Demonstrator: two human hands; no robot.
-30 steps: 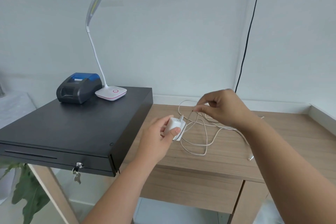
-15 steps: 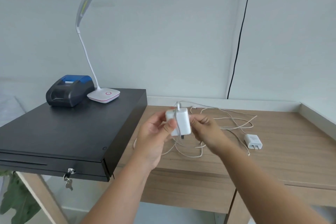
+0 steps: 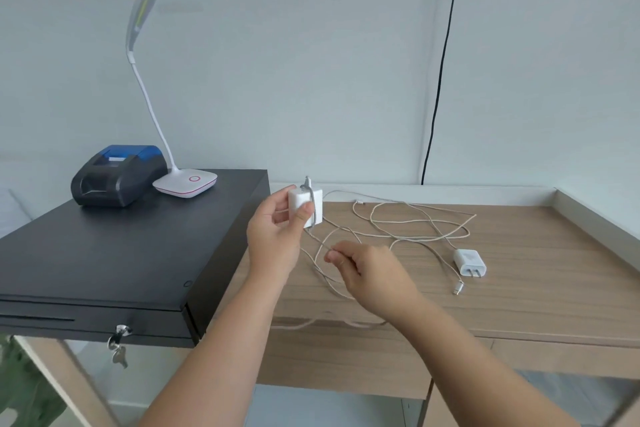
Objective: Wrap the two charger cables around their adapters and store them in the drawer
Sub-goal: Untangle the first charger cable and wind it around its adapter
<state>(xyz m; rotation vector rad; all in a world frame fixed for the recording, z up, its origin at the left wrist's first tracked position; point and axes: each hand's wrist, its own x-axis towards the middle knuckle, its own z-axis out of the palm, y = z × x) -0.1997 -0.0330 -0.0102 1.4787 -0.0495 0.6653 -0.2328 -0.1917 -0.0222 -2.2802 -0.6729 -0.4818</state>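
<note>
My left hand holds a white square adapter up above the wooden desk, thumb pressed on its face. One turn of white cable runs over the adapter. My right hand pinches that cable a little below and to the right of the adapter. More loose white cable lies tangled on the desk. A second, smaller white adapter lies prongs-forward on the desk to the right, with a cable plug end just in front of it. The black cash drawer at left is closed.
On the cash drawer stand a black and blue receipt printer and a white gooseneck lamp. Keys hang from the drawer's front lock. A black cord runs down the wall. The desk has a raised rim at right.
My left hand has lifted the adapter higher and further back. My right hand has dropped from beside the adapter to lower down along the cable, pulling it out. The camera view has shifted.
</note>
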